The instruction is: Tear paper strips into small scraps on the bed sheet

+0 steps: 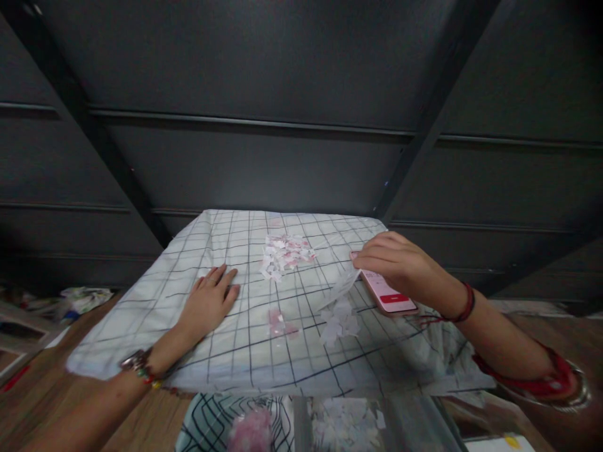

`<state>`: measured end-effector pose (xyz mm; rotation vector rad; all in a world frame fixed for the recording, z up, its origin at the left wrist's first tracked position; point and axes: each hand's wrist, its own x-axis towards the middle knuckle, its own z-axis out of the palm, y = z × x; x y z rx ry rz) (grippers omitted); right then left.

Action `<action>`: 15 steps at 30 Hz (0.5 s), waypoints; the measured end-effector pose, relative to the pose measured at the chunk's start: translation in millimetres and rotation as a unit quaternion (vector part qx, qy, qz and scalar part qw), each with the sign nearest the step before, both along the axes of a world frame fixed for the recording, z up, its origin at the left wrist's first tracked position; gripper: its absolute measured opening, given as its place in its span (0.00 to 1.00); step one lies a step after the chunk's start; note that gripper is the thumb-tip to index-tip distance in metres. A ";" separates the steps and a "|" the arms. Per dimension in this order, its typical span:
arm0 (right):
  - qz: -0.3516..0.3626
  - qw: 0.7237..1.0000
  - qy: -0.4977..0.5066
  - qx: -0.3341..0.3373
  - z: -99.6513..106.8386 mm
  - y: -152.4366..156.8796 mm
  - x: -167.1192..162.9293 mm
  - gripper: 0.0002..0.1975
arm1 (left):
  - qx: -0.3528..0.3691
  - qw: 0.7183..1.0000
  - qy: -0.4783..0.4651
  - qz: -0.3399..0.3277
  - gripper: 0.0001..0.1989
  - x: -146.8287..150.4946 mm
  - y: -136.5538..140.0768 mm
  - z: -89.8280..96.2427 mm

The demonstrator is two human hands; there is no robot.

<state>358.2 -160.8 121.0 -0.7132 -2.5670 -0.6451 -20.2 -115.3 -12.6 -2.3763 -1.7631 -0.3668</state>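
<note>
My left hand (208, 301) lies flat on the white checked cloth (179, 276), fingers stretched out, holding nothing. At the right, my right hand (393, 260) is closed, its fingertips pinching the top end of a thin whitish slip (343, 289), which looks like paper or film. The slip slants down to the left over a small pile of white pieces (339, 323). Partly under my right hand is a phone (398, 303) with a pink screen. Further back sits a heap of white and pink scraps (285, 254). A few pink pieces (281, 323) lie nearer to me.
Dark panels (264, 163) rise behind the cloth-covered surface. Below its front edge are a patterned container (202, 424) with a pink bundle (252, 430) and a grey-edged box holding pale scraps (346, 424). Wooden floor (106, 417) shows at the left.
</note>
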 end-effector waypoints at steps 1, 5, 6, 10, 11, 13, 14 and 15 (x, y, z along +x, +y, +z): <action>0.002 1.000 0.003 0.003 -1.3 1.1 -1.3 0.14 | -0.001 1.000 0.001 0.000 0.28 0.3 -0.1 0.7; 0.001 1.000 -0.012 -0.015 -7.6 5.3 -2.7 0.15 | -0.009 1.000 0.005 0.001 0.28 1.6 -1.2 3.3; -0.001 1.000 -0.016 -0.020 -7.8 5.6 -0.9 0.14 | -0.010 1.000 0.005 0.002 0.28 1.7 -1.6 3.5; -0.015 1.000 0.008 0.003 -5.0 6.9 4.9 0.14 | 0.000 1.000 -0.001 0.003 0.27 1.1 -2.0 2.5; -0.023 0.999 0.020 0.018 -5.1 8.5 3.4 0.14 | 0.002 1.000 -0.002 0.001 0.27 0.8 -1.9 2.1; -0.045 0.997 0.029 0.052 -8.1 13.9 -4.6 0.14 | 0.005 1.000 -0.006 -0.001 0.27 0.3 -1.7 1.6; -0.059 0.996 0.023 0.070 -10.8 17.5 -10.7 0.14 | 0.007 1.000 -0.009 -0.001 0.26 0.2 -1.6 1.5; -0.072 0.994 0.015 0.087 -14.0 21.3 -17.4 0.15 | 0.009 1.000 -0.011 -0.001 0.26 0.1 -1.6 1.4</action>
